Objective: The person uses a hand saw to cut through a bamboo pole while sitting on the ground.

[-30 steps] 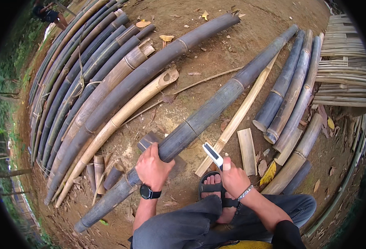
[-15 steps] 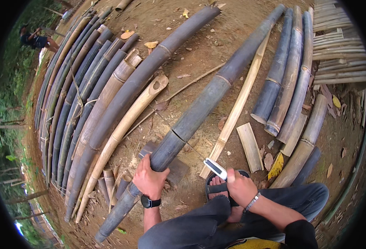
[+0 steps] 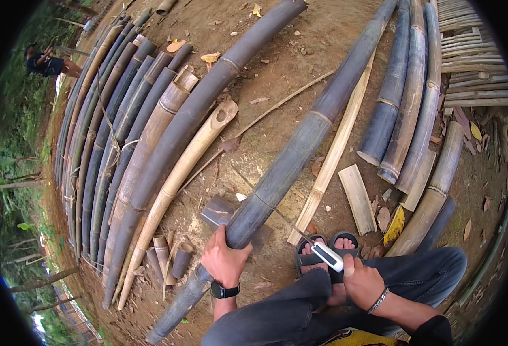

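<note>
A long dark bamboo pole (image 3: 291, 164) slants from the lower left to the upper right. My left hand (image 3: 225, 256) grips it from above near its lower part, with a black watch on that wrist. In my right hand (image 3: 364, 282), closed round the white-and-dark handle, is a hand saw (image 3: 328, 255). Its thin blade runs up to a narrow cut line across the pole, and the blade's far end shows beyond the pole's other side. A dark wooden block (image 3: 217, 211) lies under the pole, partly hidden by it.
Many bamboo poles (image 3: 130, 118) lie side by side at left, and more dark poles (image 3: 385, 106) at right. A split bamboo strip (image 3: 329, 167) and a short split piece (image 3: 358, 198) rest near my sandalled feet (image 3: 314, 259). Another person (image 3: 49, 62) stands far left.
The saw handle has drawn back toward me, away from the pole. The cut looks narrower now. My left hand keeps its grip, and the whole view has shifted slightly.
</note>
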{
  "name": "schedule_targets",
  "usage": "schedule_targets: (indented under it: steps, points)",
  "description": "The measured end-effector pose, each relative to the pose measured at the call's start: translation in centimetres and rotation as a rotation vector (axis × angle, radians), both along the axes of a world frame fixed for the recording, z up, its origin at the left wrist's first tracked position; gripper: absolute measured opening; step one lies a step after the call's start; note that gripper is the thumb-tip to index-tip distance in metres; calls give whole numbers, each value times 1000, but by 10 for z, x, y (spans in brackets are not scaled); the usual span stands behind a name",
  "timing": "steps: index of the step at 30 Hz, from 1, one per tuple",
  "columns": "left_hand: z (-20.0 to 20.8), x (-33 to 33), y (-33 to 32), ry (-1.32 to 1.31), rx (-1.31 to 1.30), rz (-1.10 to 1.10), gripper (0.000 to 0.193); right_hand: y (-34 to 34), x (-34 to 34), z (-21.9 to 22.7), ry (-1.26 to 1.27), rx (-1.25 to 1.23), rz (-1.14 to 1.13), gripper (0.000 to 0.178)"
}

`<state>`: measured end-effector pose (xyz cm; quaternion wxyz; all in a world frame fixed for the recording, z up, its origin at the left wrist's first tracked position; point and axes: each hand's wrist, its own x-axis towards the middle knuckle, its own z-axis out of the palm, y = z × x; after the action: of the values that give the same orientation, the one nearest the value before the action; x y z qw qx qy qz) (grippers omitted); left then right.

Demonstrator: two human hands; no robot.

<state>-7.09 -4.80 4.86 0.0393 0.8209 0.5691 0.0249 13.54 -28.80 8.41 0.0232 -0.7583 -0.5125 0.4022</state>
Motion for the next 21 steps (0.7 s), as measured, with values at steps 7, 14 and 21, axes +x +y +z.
schedule_targets:
  steps: [7, 14, 21]
  points:
    - [-7, 2, 23, 14, 78, 7, 62, -25, 3, 9, 107, 42, -68, 69]
    - [6, 11, 19, 52, 22, 40, 62, -3, -7, 2, 73, 136, -102, 44]
    - [7, 19, 15, 28, 82, -14, 60, 18, 2, -7, -18, 218, -64, 39]
